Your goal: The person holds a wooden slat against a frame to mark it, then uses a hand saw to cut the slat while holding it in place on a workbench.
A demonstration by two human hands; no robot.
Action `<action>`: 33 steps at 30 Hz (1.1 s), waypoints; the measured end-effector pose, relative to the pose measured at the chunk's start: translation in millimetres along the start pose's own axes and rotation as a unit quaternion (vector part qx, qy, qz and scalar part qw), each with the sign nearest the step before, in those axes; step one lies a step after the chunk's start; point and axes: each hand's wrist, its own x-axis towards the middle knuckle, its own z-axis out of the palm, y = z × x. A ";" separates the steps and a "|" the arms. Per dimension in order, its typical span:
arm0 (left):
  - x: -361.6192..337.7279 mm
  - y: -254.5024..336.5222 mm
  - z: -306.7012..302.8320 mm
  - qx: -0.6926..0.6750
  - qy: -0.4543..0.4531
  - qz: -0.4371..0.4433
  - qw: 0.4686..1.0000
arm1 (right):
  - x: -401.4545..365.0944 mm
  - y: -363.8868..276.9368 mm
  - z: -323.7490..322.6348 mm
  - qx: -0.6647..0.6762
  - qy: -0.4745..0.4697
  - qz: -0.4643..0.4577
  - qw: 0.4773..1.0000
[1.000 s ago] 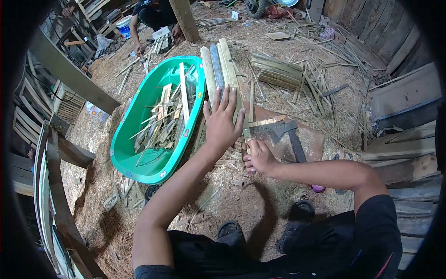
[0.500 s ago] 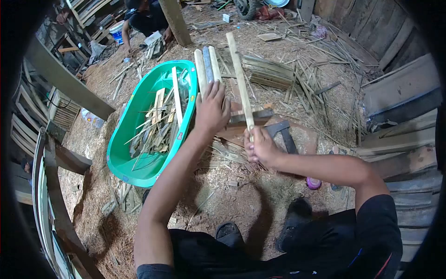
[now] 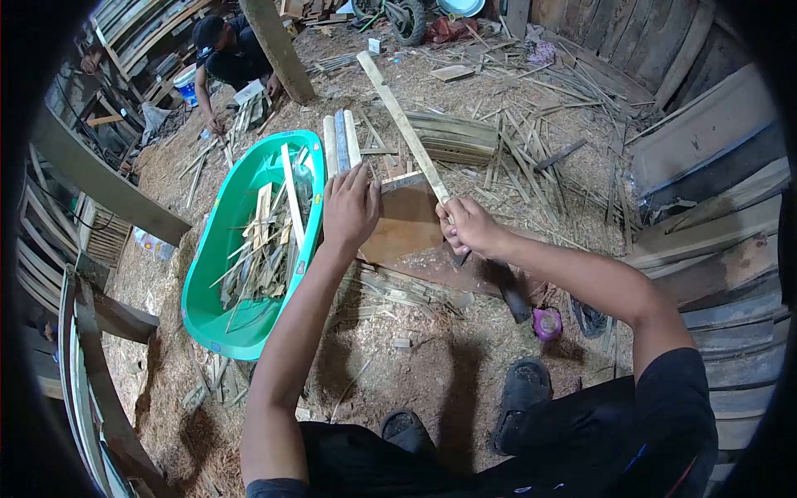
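My right hand (image 3: 466, 226) is closed around the lower end of a long, pale wooden strip (image 3: 403, 123), which slants up and to the left. My left hand (image 3: 350, 206) lies with its fingers stretched over the near ends of several narrow wooden slats (image 3: 341, 143), side by side on the floor, one greyer than the others. Under and between my hands is a brown board (image 3: 403, 228). Close below my right hand, a dark tool (image 3: 510, 292) is partly hidden by the forearm. To the left of my left hand stands a green plastic tub (image 3: 193, 307) with wood offcuts in it.
A purple, round object (image 3: 546, 324) lies near my right foot. Beyond the strip sits a stack of slats (image 3: 452, 137), with loose sticks (image 3: 531, 166) to its right. A co-worker (image 3: 237, 58) crouches behind a wooden post (image 3: 278, 50). Wood shavings cover the floor.
The strip in my right hand has tipped leftward at its far end. More of the brown board shows between my hands. My left hand stays at the slats' near ends.
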 end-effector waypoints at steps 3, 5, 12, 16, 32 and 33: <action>-1.8 35.8 -25.1 -0.005 0.057 0.123 0.991 | 0.7 -8.2 -8.6 -0.071 -0.010 0.004 0.997; 1.5 58.8 -35.4 0.033 0.000 0.221 0.975 | -5.3 -11.5 -11.0 -0.137 -0.015 -0.008 0.990; -1.1 80.4 -11.5 0.016 -0.098 0.296 0.950 | -16.4 -8.5 -26.4 -0.391 0.002 -0.107 0.914; -2.8 82.5 -8.7 -0.025 -0.075 0.299 0.951 | -23.3 -3.6 -27.2 -0.437 0.000 -0.207 0.875; 27.7 170.5 42.2 -0.112 -0.188 0.110 0.970 | -67.9 -55.8 -116.6 -0.626 -0.048 -0.131 0.768; 29.0 178.5 51.9 -0.135 -0.185 0.101 0.968 | -70.7 -51.8 -128.4 -0.631 -0.031 -0.137 0.763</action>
